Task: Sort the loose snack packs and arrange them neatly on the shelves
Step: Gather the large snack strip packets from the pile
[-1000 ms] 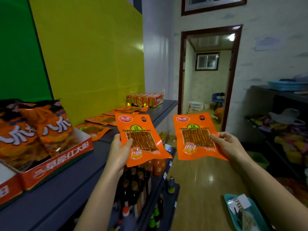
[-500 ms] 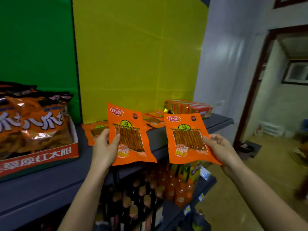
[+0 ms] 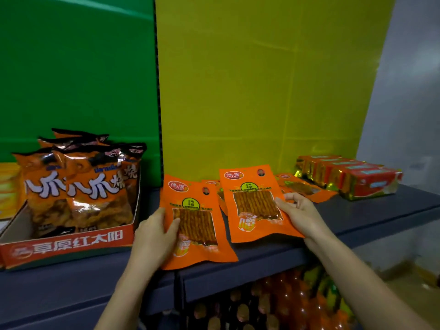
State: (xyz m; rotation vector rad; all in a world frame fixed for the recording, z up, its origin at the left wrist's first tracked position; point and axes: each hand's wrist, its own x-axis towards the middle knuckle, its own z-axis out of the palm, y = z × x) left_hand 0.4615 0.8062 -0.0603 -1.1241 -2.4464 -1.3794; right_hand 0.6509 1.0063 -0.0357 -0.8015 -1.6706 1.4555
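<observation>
flat orange snack packs (image 3: 252, 186): 2 in front, at least 2 more behind | large orange chip bags (image 3: 95, 186): at least 4 | red display box (image 3: 71, 244): 1 | red-and-gold packets (image 3: 371, 182): about 5 | bottles (image 3: 292, 296): uncountable, blurred

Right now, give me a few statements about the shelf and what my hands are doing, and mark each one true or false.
1. The left hand grips the left orange pack; the right hand grips the right orange pack. True.
2. The display box of chip bags stands right of both packs. False: it stands left of them.
3. More loose orange packs lie on the shelf behind the held ones. True.
4. Below the shelf are folded towels. False: bottles stand there.
</observation>
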